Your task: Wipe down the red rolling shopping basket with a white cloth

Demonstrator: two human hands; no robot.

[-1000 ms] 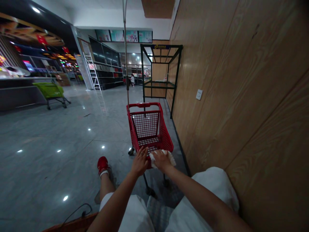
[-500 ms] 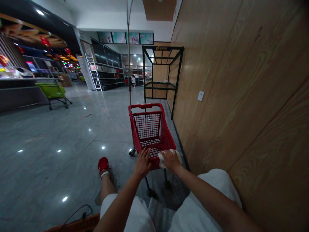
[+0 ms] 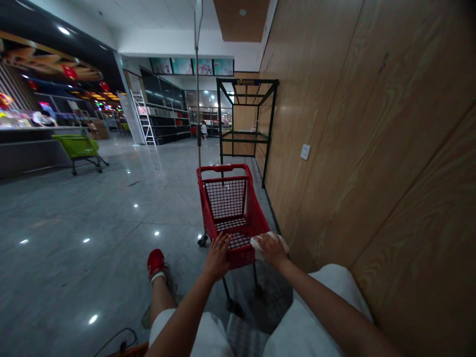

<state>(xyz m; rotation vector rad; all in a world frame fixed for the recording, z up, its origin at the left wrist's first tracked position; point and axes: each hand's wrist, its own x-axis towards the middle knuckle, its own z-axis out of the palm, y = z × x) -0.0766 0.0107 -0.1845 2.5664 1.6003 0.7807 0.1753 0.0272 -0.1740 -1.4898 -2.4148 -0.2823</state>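
A red plastic shopping cart (image 3: 227, 198) with grid walls stands on the floor right in front of me, between my legs. My left hand (image 3: 219, 258) lies on the cart's near left rim, its fingers stretched out and holding nothing. On the near right corner, my right hand (image 3: 272, 249) presses a white cloth (image 3: 284, 242) against the cart. Its fingers curl over the cloth, which bulges out on both sides of the hand. The cart's basket holds nothing that I can see.
A wood-panelled wall (image 3: 334, 148) with a socket (image 3: 305, 151) runs close along my right. Beyond the cart stands a dark metal rack (image 3: 267, 141). A green shopping cart (image 3: 79, 148) and a ladder (image 3: 148, 119) are farther left. A black cable (image 3: 124, 331) lies near my left leg.
My right hand has slid the cloth a little to the right along the cart's near corner. My left hand stays on the rim. The view has tilted slightly upward.
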